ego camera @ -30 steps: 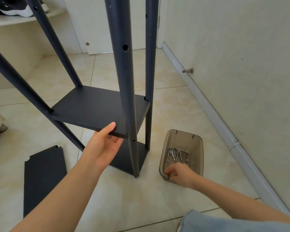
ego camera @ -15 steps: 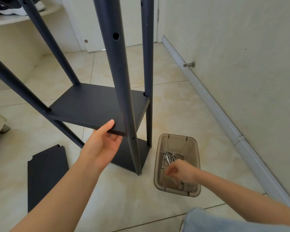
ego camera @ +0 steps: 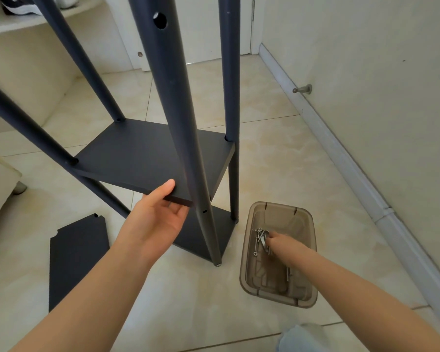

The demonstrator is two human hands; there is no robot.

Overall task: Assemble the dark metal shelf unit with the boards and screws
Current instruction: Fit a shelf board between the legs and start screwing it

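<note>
Head view. Shelf unit [ego camera: 183,123] stood on the tiled floor [ego camera: 188,301], its dark posts running up out of frame. One board [ego camera: 137,158] sat partway up between the posts; a lower board [ego camera: 188,240] lay at their feet.

Left hand [ego camera: 155,222] gripped the board's near edge, just left of the near post: thumb flat on top, fingers curled beneath.

A loose board [ego camera: 78,257] lay flat on the floor to the left, well apart from the unit.

Brown see-through bin [ego camera: 277,298] sat on the floor just right of the unit. Screws [ego camera: 259,233] were heaped toward its far left corner.

Right hand [ego camera: 282,243] reached into the bin, fingertips down among the screws (couldn't tell whether it pinched one).
</note>
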